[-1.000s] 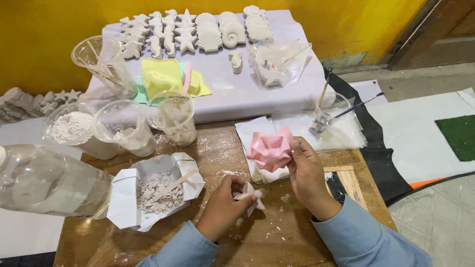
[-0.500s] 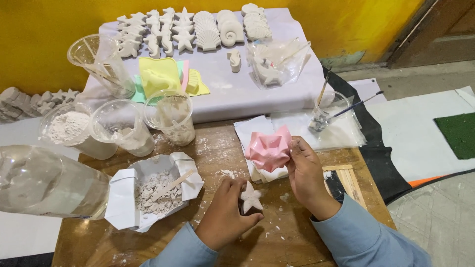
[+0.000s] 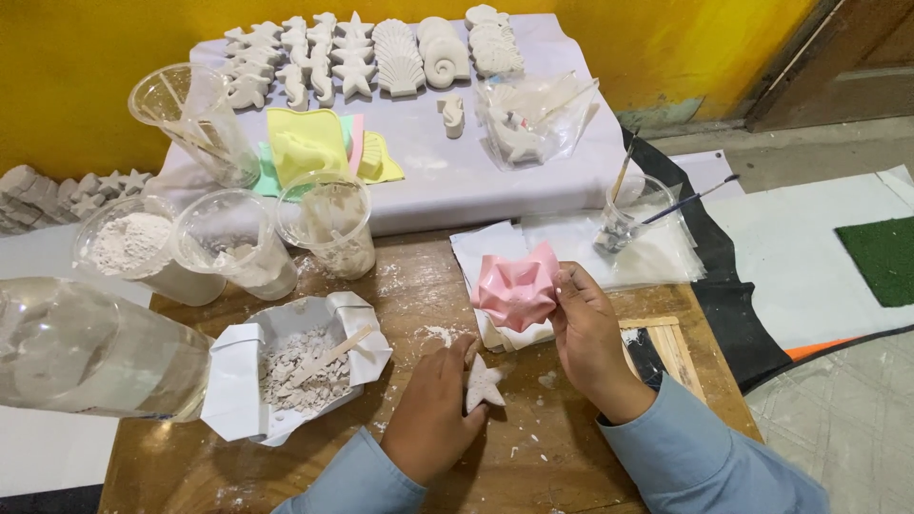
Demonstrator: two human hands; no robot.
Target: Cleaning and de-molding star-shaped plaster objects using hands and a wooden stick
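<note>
— Where is the white star (image 3: 483,385) kept, and how is it held?

— It is pinched in the fingers of the left hand (image 3: 433,419), low over the wooden table (image 3: 533,466), just in front of the pink mould (image 3: 515,290). The mould is clamped at its edge by the right hand (image 3: 590,333), above a white sheet (image 3: 495,249).

— What could go wrong?

— An arm of the star could probably be snapped if it is squeezed or knocked on the table; it looks brittle. The soft mould could be torn if it is bent too hard.

— Which way is the star pointed?

— It is held roughly flat-on to the camera, one arm up toward the mould. No long axis can be told in such a shape.
</note>
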